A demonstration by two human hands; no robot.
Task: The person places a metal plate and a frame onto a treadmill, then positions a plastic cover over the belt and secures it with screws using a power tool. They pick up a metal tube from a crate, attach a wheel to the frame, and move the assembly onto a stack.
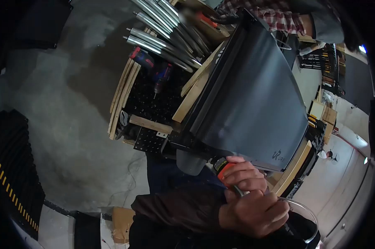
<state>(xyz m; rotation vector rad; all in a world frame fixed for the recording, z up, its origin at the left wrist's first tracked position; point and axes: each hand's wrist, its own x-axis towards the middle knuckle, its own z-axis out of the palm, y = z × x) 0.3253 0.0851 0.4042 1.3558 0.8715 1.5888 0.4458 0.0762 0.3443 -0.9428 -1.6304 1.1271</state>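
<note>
My left hand (254, 213) is wrapped around the rear grip of an orange and black air tool (225, 168), its brown sleeve reaching in from the left. Just ahead of it, my right hand (245, 176) closes around the tool's orange front part. The tool's dark head meets the near end of a long black belt unit (254, 103), which looks like a treadmill and has a logo at its near corner. Whatever the head works on is hidden. A clear hose (314, 218) curves beside my hands. A grey rounded cover (191, 162) sits left of the tool head.
Shiny metal rollers (154, 25) lie in a bunch at the top. Two power drills (162, 76) rest on the perforated black bench (148, 97) beside wooden strips (123, 97). Across the belt unit, another person's plaid sleeve (281, 20) leans in. Black ribbed parts (13, 166) are stacked at left.
</note>
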